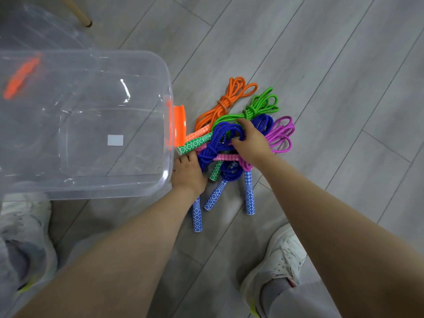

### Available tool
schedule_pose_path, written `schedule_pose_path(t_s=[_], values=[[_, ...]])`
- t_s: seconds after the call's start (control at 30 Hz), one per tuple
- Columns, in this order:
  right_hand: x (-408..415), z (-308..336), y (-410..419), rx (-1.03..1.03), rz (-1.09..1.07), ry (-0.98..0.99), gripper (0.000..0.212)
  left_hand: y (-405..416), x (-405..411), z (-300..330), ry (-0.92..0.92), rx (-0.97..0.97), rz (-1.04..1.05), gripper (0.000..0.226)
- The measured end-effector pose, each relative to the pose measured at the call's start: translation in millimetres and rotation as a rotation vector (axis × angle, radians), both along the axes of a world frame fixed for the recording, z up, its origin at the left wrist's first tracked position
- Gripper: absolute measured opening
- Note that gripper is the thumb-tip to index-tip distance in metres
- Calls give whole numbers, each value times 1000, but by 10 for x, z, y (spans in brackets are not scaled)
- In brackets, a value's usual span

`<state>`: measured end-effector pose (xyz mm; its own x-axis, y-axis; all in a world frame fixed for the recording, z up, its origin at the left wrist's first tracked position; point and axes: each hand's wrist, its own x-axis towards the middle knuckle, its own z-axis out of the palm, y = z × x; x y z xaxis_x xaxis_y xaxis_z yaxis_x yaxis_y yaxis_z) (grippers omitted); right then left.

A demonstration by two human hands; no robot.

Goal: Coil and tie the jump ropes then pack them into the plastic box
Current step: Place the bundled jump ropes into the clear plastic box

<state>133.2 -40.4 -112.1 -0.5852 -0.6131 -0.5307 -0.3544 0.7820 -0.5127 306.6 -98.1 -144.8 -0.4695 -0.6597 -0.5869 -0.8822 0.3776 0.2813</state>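
Right hand (250, 143): laid over the heap of jump ropes, fingers curled down into the blue coil (223, 140); a grasp on that coil is judged likely, though the fingertips are hidden among the loops.

Left hand (189, 172): set at the near-left edge of the heap, fingers bent against the blue cord and just beside the green patterned handle (195, 144); whether anything is clamped cannot be told. The two hands are held apart, with the blue cord between them.

Heap, on the floor (321, 65): orange rope (226, 104) and green rope (254, 110), each seen bound at the middle; purple rope (281, 135) looped at the right; blue rope uppermost; blue-and-white handles (249, 193) splayed toward the person.

Plastic box (168, 125): clear, orange latch (180, 125), placed just left of the heap; no rope is seen inside.

Step judged in hand: bundles being gathered for packing, coiling and tying seemingly done for at least two ropes. Next move is judged to require a firm two-handed grip, so trailing handles are lifted clear of the box rim.
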Motion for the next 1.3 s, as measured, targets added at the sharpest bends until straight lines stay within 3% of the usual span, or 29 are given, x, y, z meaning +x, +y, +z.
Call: schedule_pose_path(t_s=[0.13,0.3,0.5,0.8,1.03,1.1,1.3], values=[[13,52,-46,24,-27,-47,51,-38,35,55,37,38,0,54],[64,224,-23,-37,-63,-42,16,12,77,237,29,31,-61,49],[87,727,76,-24,-45,-11,30,138,113,635,47,84,-138,31],[117,1765,161,-104,-382,-37,30,141,42,1592,171,231,-250,34],[357,2286,-15,-255,-586,-116,32,-264,309,2225,248,51,-254,45],[505,2365,-124,-302,-623,-174,23,-487,460,2344,256,-32,-276,52],[982,2367,-550,-335,-633,-262,20,-1300,899,2533,211,-203,-410,37]])
